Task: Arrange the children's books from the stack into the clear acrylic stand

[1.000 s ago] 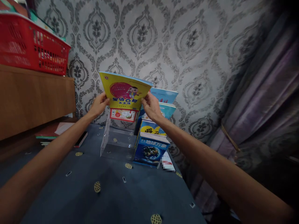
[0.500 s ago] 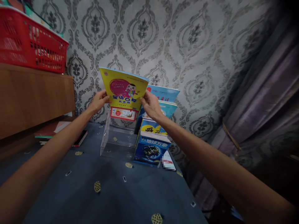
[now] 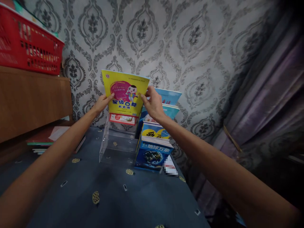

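A yellow workbook (image 3: 121, 91) with a cartoon child on its cover stands nearly upright at the rear left of a clear stepped rack (image 3: 116, 144). My left hand (image 3: 102, 103) grips its left edge, thumb on the front cover. On the opposite edge, my right hand (image 3: 152, 100) pinches the book, fingers behind it. Beneath the yellow cover shows a red-bordered strip (image 3: 122, 119). To the right, the rack's tiers hold a blue book with a globe (image 3: 152, 155), a yellow-and-blue book (image 3: 154, 130) and light blue books (image 3: 169, 96), partly hidden by my right hand.
A red basket (image 3: 30, 44) sits on a wooden cabinet (image 3: 35, 101) at left. Several books (image 3: 40, 137) lie below it on the dark blue cloth (image 3: 114, 205). A phone-like object (image 3: 170, 166), partly blurred, lies right of the rack. Patterned wall behind; curtain (image 3: 249, 117) at right.
The yellow workbook has tilted more upright and sits slightly lower. My left hand's thumb has moved onto the cover, and my right hand has shifted a little upward along the edge.
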A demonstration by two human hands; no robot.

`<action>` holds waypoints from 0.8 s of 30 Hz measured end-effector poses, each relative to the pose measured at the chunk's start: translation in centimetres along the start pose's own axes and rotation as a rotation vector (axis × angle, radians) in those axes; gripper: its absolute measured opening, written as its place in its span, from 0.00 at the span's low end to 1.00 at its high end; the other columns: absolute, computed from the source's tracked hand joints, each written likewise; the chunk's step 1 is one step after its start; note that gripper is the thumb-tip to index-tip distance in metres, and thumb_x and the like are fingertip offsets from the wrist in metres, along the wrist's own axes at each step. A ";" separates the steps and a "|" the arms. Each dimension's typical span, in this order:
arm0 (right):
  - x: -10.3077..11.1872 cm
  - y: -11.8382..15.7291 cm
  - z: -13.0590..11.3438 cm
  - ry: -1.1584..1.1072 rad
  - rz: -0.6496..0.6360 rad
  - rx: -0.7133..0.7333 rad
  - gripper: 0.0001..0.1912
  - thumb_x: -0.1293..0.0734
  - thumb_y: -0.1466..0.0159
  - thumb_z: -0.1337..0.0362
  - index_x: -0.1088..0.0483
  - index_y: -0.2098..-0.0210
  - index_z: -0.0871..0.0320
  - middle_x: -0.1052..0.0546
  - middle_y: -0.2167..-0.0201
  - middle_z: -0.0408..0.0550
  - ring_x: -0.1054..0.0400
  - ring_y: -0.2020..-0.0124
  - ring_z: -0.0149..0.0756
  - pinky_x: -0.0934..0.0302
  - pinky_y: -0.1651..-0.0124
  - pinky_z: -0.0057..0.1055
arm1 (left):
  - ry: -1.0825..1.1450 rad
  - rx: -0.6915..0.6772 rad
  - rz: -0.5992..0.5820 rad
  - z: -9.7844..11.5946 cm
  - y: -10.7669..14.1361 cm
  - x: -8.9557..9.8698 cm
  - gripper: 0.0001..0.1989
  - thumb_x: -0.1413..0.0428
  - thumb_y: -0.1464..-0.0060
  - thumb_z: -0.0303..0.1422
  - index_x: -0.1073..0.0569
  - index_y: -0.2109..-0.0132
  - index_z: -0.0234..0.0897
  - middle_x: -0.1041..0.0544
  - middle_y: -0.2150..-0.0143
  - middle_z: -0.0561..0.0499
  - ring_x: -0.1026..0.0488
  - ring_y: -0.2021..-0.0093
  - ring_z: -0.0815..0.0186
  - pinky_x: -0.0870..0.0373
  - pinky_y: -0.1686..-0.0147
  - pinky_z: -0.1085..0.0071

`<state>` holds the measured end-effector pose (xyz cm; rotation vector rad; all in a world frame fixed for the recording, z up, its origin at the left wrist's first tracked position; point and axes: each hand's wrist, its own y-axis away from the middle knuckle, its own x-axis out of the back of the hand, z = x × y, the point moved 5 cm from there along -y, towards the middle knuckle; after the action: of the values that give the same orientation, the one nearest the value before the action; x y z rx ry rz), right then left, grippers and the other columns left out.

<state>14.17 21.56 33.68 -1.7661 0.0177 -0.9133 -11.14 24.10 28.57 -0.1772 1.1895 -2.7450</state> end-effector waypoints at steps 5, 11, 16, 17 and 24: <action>0.1 -1.9 1.6 0.059 0.098 -0.019 0.27 0.43 0.29 0.55 0.49 0.32 0.52 0.22 0.57 0.53 0.27 0.54 0.50 0.33 0.50 0.48 | 0.110 0.139 0.008 -1.8 -1.7 -0.3 0.30 0.37 0.52 0.56 0.20 0.55 0.33 0.15 0.60 0.43 0.20 0.51 0.50 0.24 0.48 0.56; -0.7 -3.8 3.6 0.072 0.119 0.073 0.28 0.43 0.29 0.57 0.54 0.32 0.51 0.24 0.57 0.53 0.29 0.52 0.53 0.35 0.48 0.54 | 0.139 0.171 -0.008 -2.8 -2.8 -0.9 0.28 0.38 0.50 0.55 0.20 0.56 0.33 0.15 0.59 0.42 0.19 0.52 0.49 0.23 0.49 0.56; -0.6 -4.3 3.3 0.162 0.096 0.038 0.29 0.44 0.29 0.59 0.56 0.31 0.49 0.28 0.47 0.56 0.33 0.45 0.55 0.35 0.47 0.55 | 0.135 0.218 -0.012 -3.3 -3.1 -0.9 0.29 0.37 0.49 0.54 0.20 0.54 0.32 0.15 0.59 0.41 0.19 0.54 0.50 0.22 0.51 0.57; -0.5 -4.3 3.1 0.205 0.090 0.004 0.30 0.45 0.29 0.60 0.57 0.30 0.49 0.30 0.45 0.57 0.34 0.43 0.56 0.35 0.47 0.55 | 0.135 0.229 -0.009 -3.4 -3.2 -0.9 0.28 0.37 0.49 0.54 0.20 0.54 0.32 0.15 0.60 0.41 0.18 0.55 0.50 0.22 0.52 0.57; 0.5 -5.4 1.4 0.342 0.059 -0.008 0.28 0.44 0.30 0.63 0.50 0.32 0.57 0.37 0.39 0.62 0.46 0.36 0.61 0.40 0.42 0.58 | 0.132 0.229 0.015 -4.5 -4.1 -0.9 0.27 0.36 0.50 0.53 0.21 0.57 0.32 0.16 0.64 0.41 0.18 0.57 0.50 0.21 0.55 0.56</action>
<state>13.09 24.64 38.23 -1.5897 0.2937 -1.1623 -11.35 30.27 28.45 0.0386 0.8877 -2.8900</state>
